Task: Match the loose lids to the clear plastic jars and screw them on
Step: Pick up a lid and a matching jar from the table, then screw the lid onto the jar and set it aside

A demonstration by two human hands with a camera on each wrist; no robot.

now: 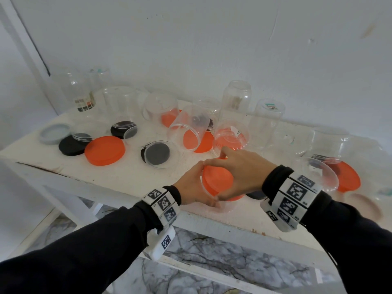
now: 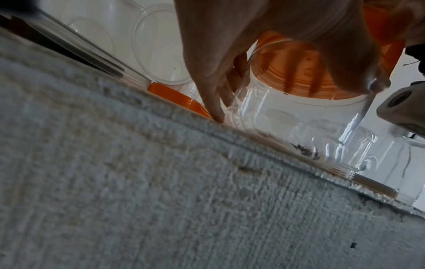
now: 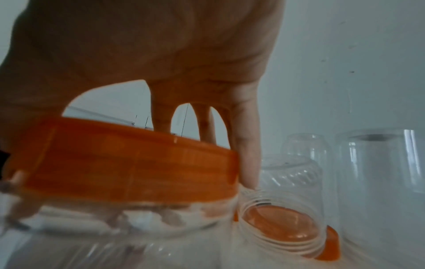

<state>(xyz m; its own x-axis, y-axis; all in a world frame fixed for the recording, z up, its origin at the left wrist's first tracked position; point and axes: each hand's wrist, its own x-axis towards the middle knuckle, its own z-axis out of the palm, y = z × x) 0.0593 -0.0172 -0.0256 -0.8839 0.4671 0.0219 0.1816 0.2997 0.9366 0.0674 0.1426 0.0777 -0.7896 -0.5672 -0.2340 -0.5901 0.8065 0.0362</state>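
Gripping a clear ribbed jar (image 2: 287, 116), left hand (image 1: 191, 187) steadies it; right hand (image 1: 239, 172) clasps its orange lid (image 3: 128, 163).

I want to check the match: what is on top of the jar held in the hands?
An orange lid sits on the jar, right hand gripping it. Its thread engagement is hidden.
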